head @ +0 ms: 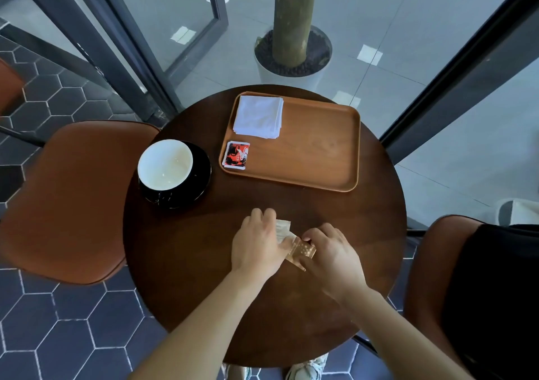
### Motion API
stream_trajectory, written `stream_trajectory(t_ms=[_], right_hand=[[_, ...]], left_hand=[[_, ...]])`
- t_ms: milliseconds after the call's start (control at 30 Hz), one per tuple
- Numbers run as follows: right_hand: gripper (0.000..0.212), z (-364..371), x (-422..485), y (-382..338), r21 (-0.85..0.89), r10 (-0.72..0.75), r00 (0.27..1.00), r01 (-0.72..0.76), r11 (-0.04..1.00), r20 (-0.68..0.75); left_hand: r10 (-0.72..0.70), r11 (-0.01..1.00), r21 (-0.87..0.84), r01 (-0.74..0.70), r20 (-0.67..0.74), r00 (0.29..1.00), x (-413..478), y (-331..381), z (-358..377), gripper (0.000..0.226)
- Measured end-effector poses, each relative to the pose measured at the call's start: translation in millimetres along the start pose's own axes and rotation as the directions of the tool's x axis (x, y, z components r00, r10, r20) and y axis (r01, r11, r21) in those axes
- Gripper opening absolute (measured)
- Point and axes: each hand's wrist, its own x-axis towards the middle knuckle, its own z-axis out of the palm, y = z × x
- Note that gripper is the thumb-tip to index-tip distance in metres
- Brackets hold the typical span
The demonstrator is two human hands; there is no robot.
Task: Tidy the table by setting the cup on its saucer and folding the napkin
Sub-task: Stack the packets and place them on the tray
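Hands meet at my near side of the counter (204, 263): my left hand (256, 242) presses flat on the napkin (284, 229), and my right hand (332, 251) pinches its tan, dotted end. Well apart at far left, the cup (164, 165) sits on its saucer (201, 175), beside a tray (320, 152).
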Motion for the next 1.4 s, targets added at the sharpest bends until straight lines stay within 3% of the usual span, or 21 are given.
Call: stream_trajectory(t_ms=[133, 300, 433, 500, 567, 633, 667, 700, 800, 867, 933, 1033, 1133, 1233, 1300, 1400], right_hand=[[0.028, -7, -1, 4, 0.024, 0.077, 0.997, -0.077, 0.997, 0.033], [0.034, -9, -6, 10, 0.049, 0.095, 0.995, -0.097, 0.994, 0.042], [0.031, -8, -9, 12, 0.060, 0.109, 0.993, -0.112, 0.992, 0.048], [0.027, -8, -9, 13, 0.092, 0.110, 0.993, -0.114, 0.989, 0.046], [0.023, -9, -9, 14, 0.131, 0.117, 0.992, -0.122, 0.984, 0.048], [0.020, -10, -10, 16, 0.169, 0.136, 0.990, -0.142, 0.975, 0.047], [0.022, -11, -10, 17, 0.185, 0.146, 0.988, -0.152, 0.971, 0.045], [0.026, -12, -10, 17, 0.203, 0.157, 0.987, -0.162, 0.966, 0.041], [0.037, -16, -12, 19, 0.268, 0.181, 0.982, -0.188, 0.945, 0.049], [0.041, -17, -12, 18, 0.306, 0.195, 0.979, -0.204, 0.930, 0.060], [0.043, -17, -12, 17, 0.332, 0.202, 0.977, -0.214, 0.919, 0.071], [0.039, -16, -12, 15, 0.348, 0.212, 0.975, -0.224, 0.910, 0.073], [0.051, -16, -13, 12, 0.388, 0.215, 0.975, -0.222, 0.895, 0.062], [0.055, -16, -16, 14, 0.413, 0.201, 0.977, -0.212, 0.886, 0.071], [0.051, -15, -16, 17, 0.416, 0.208, 0.975, -0.220, 0.883, 0.074], [0.049, -13, -16, 16, 0.444, 0.237, 0.969, -0.243, 0.863, 0.070]], left_hand=[[-0.053, 0.997, -0.051, 0.050, -0.045, 0.998, -2, -5, -5, 0.034], [0.017, 0.994, -0.107, -0.022, -0.045, 0.999, -5, -17, -8, 0.051], [-0.035, 0.973, -0.232, 0.018, -0.069, 0.997, -7, -25, -10, 0.035], [-0.140, 0.905, -0.411, 0.105, -0.056, 0.989, -9, -31, -10, 0.030], [-0.278, 0.734, -0.643, 0.219, 0.010, 0.961, -11, -33, -9, 0.026], [-0.386, 0.574, -0.771, 0.276, 0.043, 0.922, -19, -33, -8, 0.026], [-0.408, 0.584, -0.767, 0.266, 0.006, 0.913, -24, -33, -5, 0.025], [-0.395, 0.655, -0.717, 0.238, -0.058, 0.917, -31, -34, -2, 0.023], [-0.241, 0.903, -0.401, 0.157, -0.167, 0.956, -54, -40, 4, 0.035], [-0.156, 0.970, -0.212, 0.122, -0.155, 0.976, -63, -45, 7, 0.043], [-0.138, 0.984, -0.132, 0.120, -0.139, 0.981, -65, -48, 4, 0.048], [-0.170, 0.974, -0.173, 0.144, -0.145, 0.975, -56, -50, -4, 0.055], [0.068, 0.996, -0.047, -0.074, -0.113, 0.991, -39, -56, -7, 0.070], [0.254, 0.964, 0.074, -0.256, 0.027, 0.967, -25, -56, -11, 0.053], [0.232, 0.966, 0.107, -0.234, 0.036, 0.972, -23, -51, -11, 0.044], [0.082, 0.991, 0.109, -0.081, -0.010, 0.997, -28, -38, -8, 0.049]])
